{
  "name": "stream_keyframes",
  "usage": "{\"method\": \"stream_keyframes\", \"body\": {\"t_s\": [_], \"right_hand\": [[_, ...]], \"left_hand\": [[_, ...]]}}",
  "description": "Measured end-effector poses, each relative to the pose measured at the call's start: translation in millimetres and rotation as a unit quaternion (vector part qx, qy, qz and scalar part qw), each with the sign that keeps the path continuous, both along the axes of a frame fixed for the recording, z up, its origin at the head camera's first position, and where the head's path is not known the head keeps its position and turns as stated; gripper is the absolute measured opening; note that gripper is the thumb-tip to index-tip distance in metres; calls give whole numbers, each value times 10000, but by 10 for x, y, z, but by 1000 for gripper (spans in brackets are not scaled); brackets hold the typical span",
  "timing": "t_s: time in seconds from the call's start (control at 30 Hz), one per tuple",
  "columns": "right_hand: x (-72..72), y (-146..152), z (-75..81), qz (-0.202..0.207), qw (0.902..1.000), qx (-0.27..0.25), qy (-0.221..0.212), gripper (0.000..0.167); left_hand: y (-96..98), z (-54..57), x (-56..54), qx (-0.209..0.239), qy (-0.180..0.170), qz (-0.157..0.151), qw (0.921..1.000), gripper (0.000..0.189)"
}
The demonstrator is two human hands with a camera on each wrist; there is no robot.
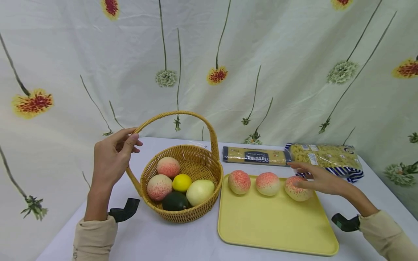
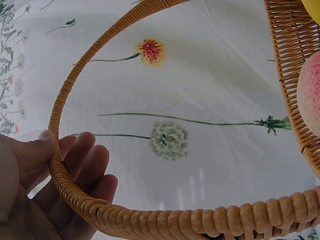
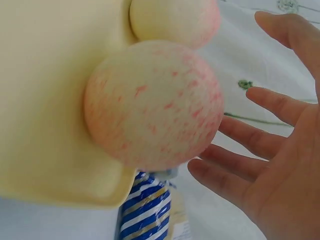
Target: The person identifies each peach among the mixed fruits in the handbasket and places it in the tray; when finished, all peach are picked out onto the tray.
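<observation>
My left hand (image 1: 112, 156) grips the arched handle (image 2: 75, 75) of a round wicker basket (image 1: 183, 216), thumb on one side and fingers behind it. Inside lie two peaches (image 1: 168, 166), a yellow lemon (image 1: 182, 182), a pale green-yellow fruit (image 1: 200, 192) and a dark green avocado-like fruit (image 1: 174, 201). My right hand (image 1: 321, 180), fingers spread, is close to the rightmost peach (image 3: 152, 105) on a yellow tray (image 1: 274, 224). Two more peaches, a left one (image 1: 239, 182) and a middle one (image 1: 267, 183), sit along the tray's back edge.
Behind the tray lies a long pasta packet (image 1: 256, 156). A larger bag of short pasta (image 1: 326, 157) with blue-striped ends is at the back right. A flower-printed curtain (image 1: 196, 54) hangs behind the white-covered table (image 1: 169, 243).
</observation>
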State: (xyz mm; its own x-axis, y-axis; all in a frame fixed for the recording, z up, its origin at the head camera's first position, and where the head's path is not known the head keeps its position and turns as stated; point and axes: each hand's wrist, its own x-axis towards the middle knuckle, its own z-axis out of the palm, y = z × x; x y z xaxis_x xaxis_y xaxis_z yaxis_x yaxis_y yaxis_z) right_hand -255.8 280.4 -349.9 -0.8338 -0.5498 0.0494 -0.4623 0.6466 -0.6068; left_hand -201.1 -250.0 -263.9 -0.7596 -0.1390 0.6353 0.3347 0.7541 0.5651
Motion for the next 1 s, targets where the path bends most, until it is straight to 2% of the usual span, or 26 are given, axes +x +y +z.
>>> {"method": "stream_keyframes", "body": {"t_s": [0.3,0.67,1.0], "right_hand": [[37,-323,167,282,9984,-157,456,61],[102,-684,263,379,9981,-147,458,63],[81,-1032,293,934,9938,-359,491,65]], "left_hand": [[-3,-3,-2,8,6,11,10000,34],[1,-5,-1,0,22,36,10000,33],[8,-2,0,17,32,32,10000,32]]}}
